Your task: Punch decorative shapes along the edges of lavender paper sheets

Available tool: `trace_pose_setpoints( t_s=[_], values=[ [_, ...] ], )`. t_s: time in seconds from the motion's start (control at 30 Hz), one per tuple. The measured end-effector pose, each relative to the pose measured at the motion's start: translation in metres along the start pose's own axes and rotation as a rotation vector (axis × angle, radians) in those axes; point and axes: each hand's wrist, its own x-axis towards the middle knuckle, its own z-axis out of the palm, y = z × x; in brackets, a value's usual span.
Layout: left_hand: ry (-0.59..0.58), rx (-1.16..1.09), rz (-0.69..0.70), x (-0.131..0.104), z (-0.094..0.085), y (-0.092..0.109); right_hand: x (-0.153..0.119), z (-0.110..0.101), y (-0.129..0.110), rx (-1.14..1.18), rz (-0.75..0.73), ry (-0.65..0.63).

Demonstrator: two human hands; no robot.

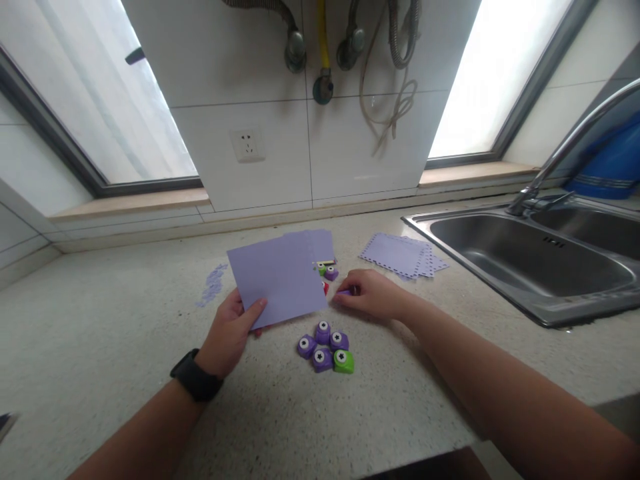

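Note:
My left hand [240, 320] grips a lilac sheet of paper [280, 283] by its lower left, thumb on top, and holds it tilted above the counter. A small punched spot shows near the sheet's right edge. Right of the sheet, my right hand [367, 293] is closed around a purple craft punch [345, 292], mostly hidden by the fingers. Below the sheet sit several purple punches [323, 360] with star marks on white buttons, and one green punch [343, 361]. More punches [330, 272], and a red one partly covered, stand behind the sheet's right edge.
Lilac sheets with punched edges [395, 253] lie at the back right, near the steel sink [500, 267]. Behind the held sheet is a stack of plain lilac paper [323, 243]. Small paper bits [214, 285] are scattered at left. A tiled wall [270, 180] closes off the back.

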Motion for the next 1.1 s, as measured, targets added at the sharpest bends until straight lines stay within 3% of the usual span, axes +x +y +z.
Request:
trace_pose_setpoints(
  t_s=[0.7,0.83,0.97,1.1],
  values=[
    [0.022,-0.059,0.017,0.002,0.002,0.001,-0.004,-0.007,-0.008,0.069,-0.345,-0.208],
    [0.034,-0.093,0.031,0.003,0.002,0.000,-0.002,-0.007,-0.007,0.053,-0.309,-0.139],
    [0.061,-0.200,0.032,0.005,0.000,0.000,0.001,-0.007,-0.001,-0.006,-0.117,0.050],
    [0.132,-0.349,0.008,0.009,-0.003,0.002,0.007,-0.004,0.010,0.075,0.042,0.193]
  ],
)
